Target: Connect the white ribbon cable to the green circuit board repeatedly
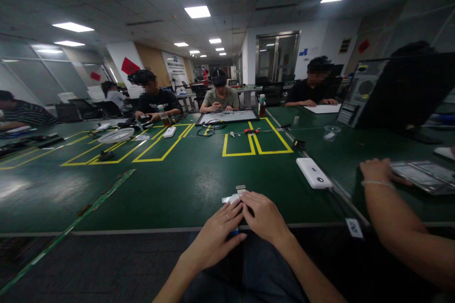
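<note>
A small white piece [232, 198] with a pale, flat look lies at the near edge of the green table, and its exact kind is too small to make out. At its far end is a little silvery, connector-like part [241, 188]. My left hand [222, 229], with a ring on one finger, rests its outstretched fingertips against the near side of the white piece, its thumb held apart. My right hand [265, 215] has bent fingers closed on the right end of that piece. The fingers hide part of it.
To the right lie a white power bank [313, 173] with a cable and a neighbour's arm [391, 213] by a metal-framed panel [423, 175]. A long green strip [106, 194] crosses the left side. Farther off are a red-handled tool [251, 131], bottles and several seated people.
</note>
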Tool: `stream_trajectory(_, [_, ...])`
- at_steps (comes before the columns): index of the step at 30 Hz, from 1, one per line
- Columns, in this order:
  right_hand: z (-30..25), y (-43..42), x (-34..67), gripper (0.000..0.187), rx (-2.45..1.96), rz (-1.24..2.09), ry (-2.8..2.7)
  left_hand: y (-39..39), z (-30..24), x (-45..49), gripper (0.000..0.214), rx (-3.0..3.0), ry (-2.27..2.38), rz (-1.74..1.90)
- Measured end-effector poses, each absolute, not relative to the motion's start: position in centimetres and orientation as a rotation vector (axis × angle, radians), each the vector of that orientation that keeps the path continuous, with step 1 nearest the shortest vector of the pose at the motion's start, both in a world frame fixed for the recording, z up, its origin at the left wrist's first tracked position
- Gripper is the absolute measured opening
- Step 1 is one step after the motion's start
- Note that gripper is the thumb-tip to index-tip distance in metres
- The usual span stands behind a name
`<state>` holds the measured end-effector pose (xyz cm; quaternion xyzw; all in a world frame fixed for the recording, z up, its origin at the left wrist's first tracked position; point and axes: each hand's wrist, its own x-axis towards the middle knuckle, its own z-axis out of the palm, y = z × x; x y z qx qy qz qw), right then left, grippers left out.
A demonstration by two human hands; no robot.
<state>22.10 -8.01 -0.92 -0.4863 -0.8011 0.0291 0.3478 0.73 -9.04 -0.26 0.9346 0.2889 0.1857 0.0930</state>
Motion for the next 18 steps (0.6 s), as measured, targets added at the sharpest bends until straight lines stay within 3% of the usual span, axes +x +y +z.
stream_trajectory(5, [-1.1, -8.3, 21.9, 0.039, -1.270, 0.069, -2.051, -7.1, -0.4, -2.8, 0.038, 2.723, 1.150, 0.846])
stream_trajectory(13, [-1.0, -8.2, 21.8, 0.036, -1.264, 0.089, -2.038, -1.3, -2.1, -17.7, 0.078, 2.109, 2.606, 0.787])
stream_trajectory(18, [-1.1, -8.2, 21.8, 0.035, -1.266, 0.084, -2.036, 0.2, -3.0, -27.5, 0.083, 1.547, 2.971, 0.554])
